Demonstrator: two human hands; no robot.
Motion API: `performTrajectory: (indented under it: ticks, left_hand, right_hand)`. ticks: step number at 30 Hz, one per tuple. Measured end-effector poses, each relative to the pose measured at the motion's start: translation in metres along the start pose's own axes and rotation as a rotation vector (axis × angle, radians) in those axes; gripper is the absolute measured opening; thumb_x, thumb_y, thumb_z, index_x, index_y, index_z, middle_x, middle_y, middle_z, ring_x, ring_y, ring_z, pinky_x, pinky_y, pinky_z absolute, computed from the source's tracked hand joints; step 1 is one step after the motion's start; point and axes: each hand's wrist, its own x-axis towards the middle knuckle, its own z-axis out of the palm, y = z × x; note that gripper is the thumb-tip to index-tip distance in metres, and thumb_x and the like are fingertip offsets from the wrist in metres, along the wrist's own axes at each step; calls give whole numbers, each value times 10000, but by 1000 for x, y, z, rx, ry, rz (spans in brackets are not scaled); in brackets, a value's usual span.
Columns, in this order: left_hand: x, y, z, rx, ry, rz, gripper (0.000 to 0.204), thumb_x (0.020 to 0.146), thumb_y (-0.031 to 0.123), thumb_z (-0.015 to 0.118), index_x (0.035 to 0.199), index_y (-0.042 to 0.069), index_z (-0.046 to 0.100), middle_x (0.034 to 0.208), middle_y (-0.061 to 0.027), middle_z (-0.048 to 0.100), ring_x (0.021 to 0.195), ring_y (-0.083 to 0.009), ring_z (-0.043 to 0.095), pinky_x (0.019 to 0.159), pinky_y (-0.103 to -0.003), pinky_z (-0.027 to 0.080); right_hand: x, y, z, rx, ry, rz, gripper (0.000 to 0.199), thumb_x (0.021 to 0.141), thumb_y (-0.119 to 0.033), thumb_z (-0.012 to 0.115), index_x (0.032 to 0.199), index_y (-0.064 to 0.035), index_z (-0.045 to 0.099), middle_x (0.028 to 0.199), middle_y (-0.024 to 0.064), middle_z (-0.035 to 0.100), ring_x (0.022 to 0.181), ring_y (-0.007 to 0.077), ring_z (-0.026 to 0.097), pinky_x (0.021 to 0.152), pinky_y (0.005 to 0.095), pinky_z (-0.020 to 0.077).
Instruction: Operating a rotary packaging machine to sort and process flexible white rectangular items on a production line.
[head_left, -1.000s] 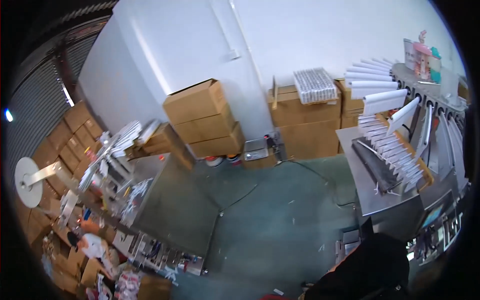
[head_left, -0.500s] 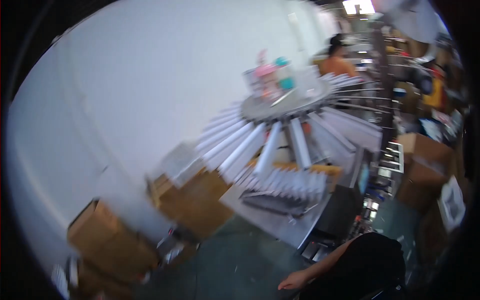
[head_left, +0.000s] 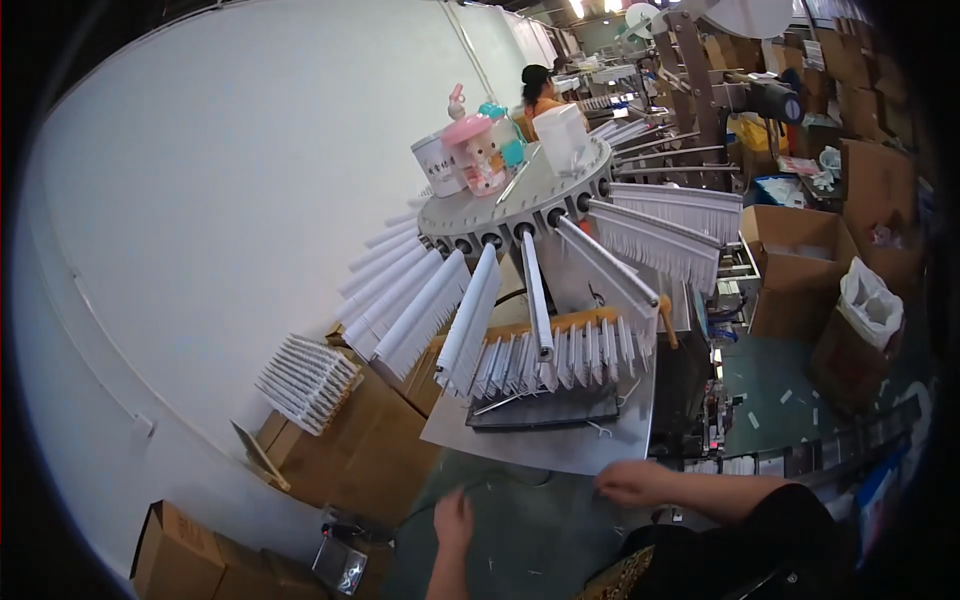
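Note:
My right hand [head_left: 632, 484] is just off the front right corner of a metal table [head_left: 600, 450], its fingers curled in and no object showing in them. Lower and to the left, my left hand [head_left: 453, 518] is held up over the floor, its fingers smeared by motion. On the table a rack [head_left: 560, 360] carries a row of thin white strips above a dark tray [head_left: 545, 408]. Over it stands a round grey turntable [head_left: 500, 212] with many arms radiating outward, several bearing white fringed strips [head_left: 470, 310].
A pink-lidded cup [head_left: 480, 155], a white tin [head_left: 438, 165], a teal bottle [head_left: 507, 140] and a clear container [head_left: 562, 138] stand on the turntable. Cartons [head_left: 350, 450] line the wall at left. An open carton [head_left: 800, 250] and a lined bin [head_left: 858, 340] are right. A person [head_left: 540, 95] sits behind.
My view has swung and steadied, and the turntable sits further left and nearer. My right hand has risen to the table corner with fingers curled. My left hand has come into view.

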Motion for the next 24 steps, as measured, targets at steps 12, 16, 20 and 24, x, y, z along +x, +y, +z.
performTrajectory:
  ticks: [12,16,20,24]
  left_hand:
    - [203,7,57,116,-281,479,228,784,202,522,931,37,579,939,-196,557,882,-368,518,764,-435,425]
    - [215,-6,72,27,-301,664,287,793,244,519,956,14,573,1016,-223,528,948,-389,494,816,-452,401]
    - [232,2,84,-391,-139,972,390,801,301,515,1021,-20,534,1090,-233,489,1005,-398,461,862,-460,368]
    - [236,-11,98,-272,-148,963,472,799,337,523,1090,-32,482,1142,-237,453,1052,-406,426,899,-470,330]
  right_hand:
    - [49,-7,13,-371,665,93,152,731,-102,581,878,-64,591,927,98,580,832,276,554,742,346,446]
    - [75,-9,42,-374,825,229,166,731,-97,582,894,-67,586,919,94,583,831,278,554,733,346,447]
    - [115,-21,81,-499,994,338,169,736,-95,580,902,-64,582,909,94,588,839,278,554,725,343,450]
    - [145,-41,120,-511,1068,384,157,746,-96,576,898,-60,584,909,95,592,842,272,556,717,335,453]
